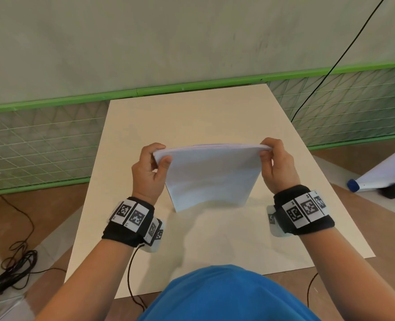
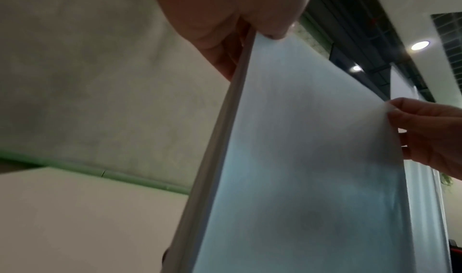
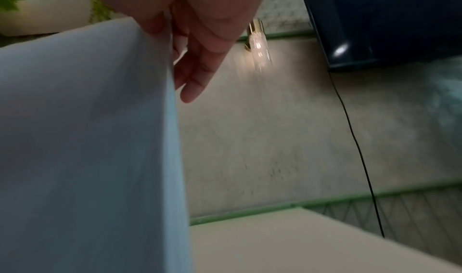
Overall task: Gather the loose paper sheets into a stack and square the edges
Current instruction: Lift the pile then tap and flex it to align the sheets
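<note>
A stack of white paper sheets (image 1: 211, 176) stands upright over the middle of the beige table (image 1: 191, 117), its lower edge near the tabletop. My left hand (image 1: 151, 165) grips the stack's upper left corner, thumb on the near face. My right hand (image 1: 276, 162) pinches the upper right corner. In the left wrist view the stack (image 2: 300, 158) shows its side edge with sheets lying close together, held under my left hand (image 2: 240, 16), and the right hand (image 2: 430, 131) holds the far side. The right wrist view shows the stack (image 3: 87, 139) beside my right hand's fingers (image 3: 200, 59).
A green-framed wire fence (image 1: 41, 140) runs behind and beside the table. A black cable (image 1: 330, 66) hangs at the right, and cables (image 1: 13, 262) coil on the floor at the left. A rolled white sheet with a blue cap (image 1: 377, 174) lies on the floor at the right.
</note>
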